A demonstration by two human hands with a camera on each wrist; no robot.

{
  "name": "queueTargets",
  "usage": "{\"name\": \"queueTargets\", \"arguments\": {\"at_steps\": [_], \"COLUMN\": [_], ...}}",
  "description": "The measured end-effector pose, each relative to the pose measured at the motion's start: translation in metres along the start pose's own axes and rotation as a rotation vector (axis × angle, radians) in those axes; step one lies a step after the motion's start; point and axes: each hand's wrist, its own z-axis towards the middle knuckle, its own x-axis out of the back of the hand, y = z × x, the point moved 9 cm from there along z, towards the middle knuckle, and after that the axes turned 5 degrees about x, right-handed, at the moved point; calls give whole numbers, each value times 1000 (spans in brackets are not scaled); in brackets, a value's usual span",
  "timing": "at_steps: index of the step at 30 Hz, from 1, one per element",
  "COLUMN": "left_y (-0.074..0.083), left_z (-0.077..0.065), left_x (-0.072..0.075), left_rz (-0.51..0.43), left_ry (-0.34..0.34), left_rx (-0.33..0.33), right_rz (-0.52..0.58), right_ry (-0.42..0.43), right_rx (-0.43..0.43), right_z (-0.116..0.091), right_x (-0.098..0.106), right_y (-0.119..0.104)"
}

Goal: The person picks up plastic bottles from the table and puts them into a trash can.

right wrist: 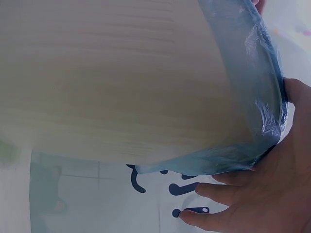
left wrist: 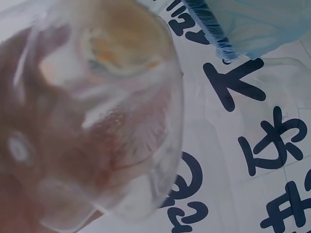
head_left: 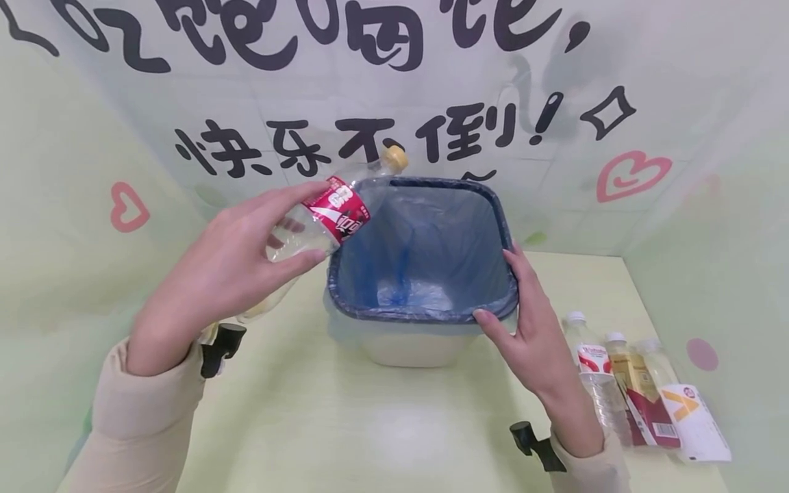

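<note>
My left hand point(head_left: 231, 250) grips a clear plastic bottle point(head_left: 292, 257) with a red label and a yellow cap. It is tilted, the capped neck up and to the right over the back left rim of the trash bin point(head_left: 407, 348). Close up in the left wrist view, the bottle's blurred base point(left wrist: 131, 121) hides most of the hand. A blue bin liner point(head_left: 425, 239) is folded over the bin's rim. My right hand point(head_left: 533, 325) holds the front right corner of that rim, thumb on the front edge; its lower fingers point(right wrist: 214, 218) extend along the side.
To the right on the table point(head_left: 382, 424) lie a clear bottle with a red-and-white label point(head_left: 594, 359), a gold-and-red package point(head_left: 647, 397) and a white-labelled bottle point(head_left: 696, 421), side by side. Behind the bin rises a wall point(head_left: 567, 219) with black lettering.
</note>
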Motion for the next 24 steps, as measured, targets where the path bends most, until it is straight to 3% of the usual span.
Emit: {"name": "queueTargets", "arguments": {"at_steps": [8,18,24], "left_y": [14,22,27], "left_z": [6,16,21], "left_x": [2,-8,-10], "left_rz": [57,93,97], "left_ry": [-13,-77,-71], "left_rx": [-16,42,39], "right_rz": [7,18,23], "right_ry": [5,0,-3], "right_rx": [3,-3,-8], "right_z": [1,0,0], "right_x": [1,1,0], "right_y": [1,3,3]}}
